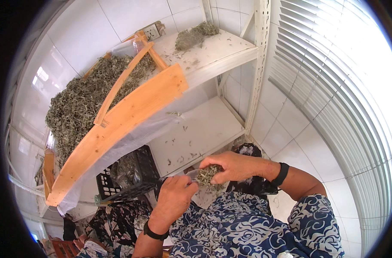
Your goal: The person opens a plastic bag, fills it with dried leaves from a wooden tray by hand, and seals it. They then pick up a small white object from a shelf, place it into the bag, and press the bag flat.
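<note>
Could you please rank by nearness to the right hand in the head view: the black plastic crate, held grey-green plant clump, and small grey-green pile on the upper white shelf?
1. Grey-green plant clump: in the right hand.
2. Black plastic crate: to the left.
3. Small grey-green pile: on the upper white shelf.

White tiled walls (pixel 131 15) bear a power socket (pixel 151 32). A pale metal rack (pixel 258 77) holds an upper shelf (pixel 230 49) above a lower shelf (pixel 204 124), both white. Stripes (pixel 316 64) band the right-hand wall, beside bright glare (pixel 372 47).
</note>
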Demonstrator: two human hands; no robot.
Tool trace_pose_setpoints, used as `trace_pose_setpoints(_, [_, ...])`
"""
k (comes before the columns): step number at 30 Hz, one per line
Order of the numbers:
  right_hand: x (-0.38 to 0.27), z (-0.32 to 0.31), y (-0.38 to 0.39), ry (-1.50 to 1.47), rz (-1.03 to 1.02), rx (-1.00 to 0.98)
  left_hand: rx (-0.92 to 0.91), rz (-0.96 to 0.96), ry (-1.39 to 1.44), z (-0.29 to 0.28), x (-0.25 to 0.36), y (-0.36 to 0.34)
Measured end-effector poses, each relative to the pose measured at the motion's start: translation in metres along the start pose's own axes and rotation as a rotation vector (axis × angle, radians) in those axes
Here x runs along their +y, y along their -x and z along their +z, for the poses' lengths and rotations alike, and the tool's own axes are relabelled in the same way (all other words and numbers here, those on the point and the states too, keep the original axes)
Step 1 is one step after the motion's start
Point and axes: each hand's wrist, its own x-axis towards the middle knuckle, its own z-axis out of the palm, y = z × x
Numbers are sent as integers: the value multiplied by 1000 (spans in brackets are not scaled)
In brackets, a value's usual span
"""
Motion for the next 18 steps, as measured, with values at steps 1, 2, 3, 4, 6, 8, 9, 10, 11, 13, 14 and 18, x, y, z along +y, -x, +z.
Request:
trace_pose_setpoints(1, [1, 0, 1, 59, 25, 9, 11, 20, 9, 1, 0, -1])
trace_pose_setpoints(2, [7, 1, 1, 46, 31, 4, -1, 16, 17, 2, 1, -3])
trace_pose_setpoints(3, [17, 3, 0, 178, -102, 121, -24, 24, 19, 3, 1, -6])
trace_pose_setpoints(4, [24, 7, 0, 306, -234, 237, -49, 31, 24, 4, 2, -8])
trace_pose_setpoints(6, [19, 6, 0, 315, -154, 223, -41, 35, 42, 8, 3, -15])
trace_pose_setpoints(8, [23, 7, -2, 347, -103, 254, -30, 75, 70, 11, 3, -26])
trace_pose_setpoints(9, [24, 9, -1, 311, -91, 236, -62, 55, 89, 10, 6, -27])
trace_pose_setpoints(10, [24, 9, -2, 372, -114, 236, -64, 73, 66, 11, 6, -29])
trace_pose_setpoints(11, [23, 8, -4, 435, -147, 233, -62, 86, 35, 11, 6, -29])
trace_pose_setpoints(13, [22, 9, -4, 417, -152, 205, -40, 89, 33, 14, 4, -29])
trace_pose_setpoints(14, [24, 10, -3, 356, -195, 188, 8, 107, 13, 14, 4, -30])
trace_pose_setpoints(18, [30, 13, 2, 285, -273, 190, -3, 48, 51, 12, 1, -26])
